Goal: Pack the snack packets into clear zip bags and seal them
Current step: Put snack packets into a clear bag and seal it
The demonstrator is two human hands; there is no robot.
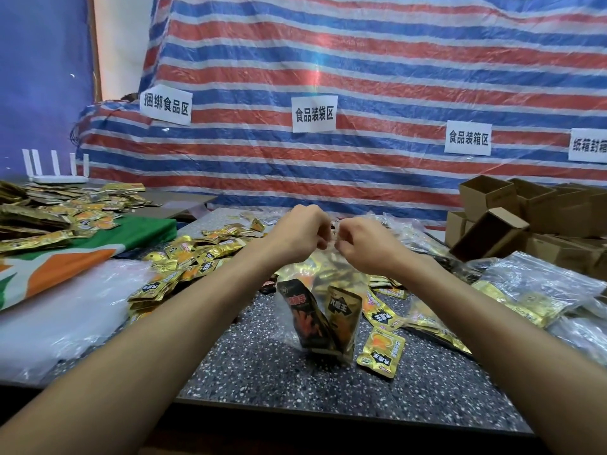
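A clear zip bag point(297, 326) hangs upright over the speckled table point(262, 372), its bottom resting on the surface. Inside it stand a black snack packet point(303, 318) and a gold snack packet point(343, 318). My left hand point(300, 233) and my right hand point(359, 241) are raised side by side, each pinching the bag's top edge, fingertips almost touching. A loose gold packet point(381, 354) lies just right of the bag. Many more gold packets point(193, 257) are heaped to the left and behind.
A pile of empty clear bags point(65, 310) lies at the left on a green, orange and white cloth point(98, 254). Filled zip bags point(538, 290) sit at the right. Open cardboard boxes point(512, 211) stand at the back right. A striped tarp with paper labels point(313, 113) hangs behind.
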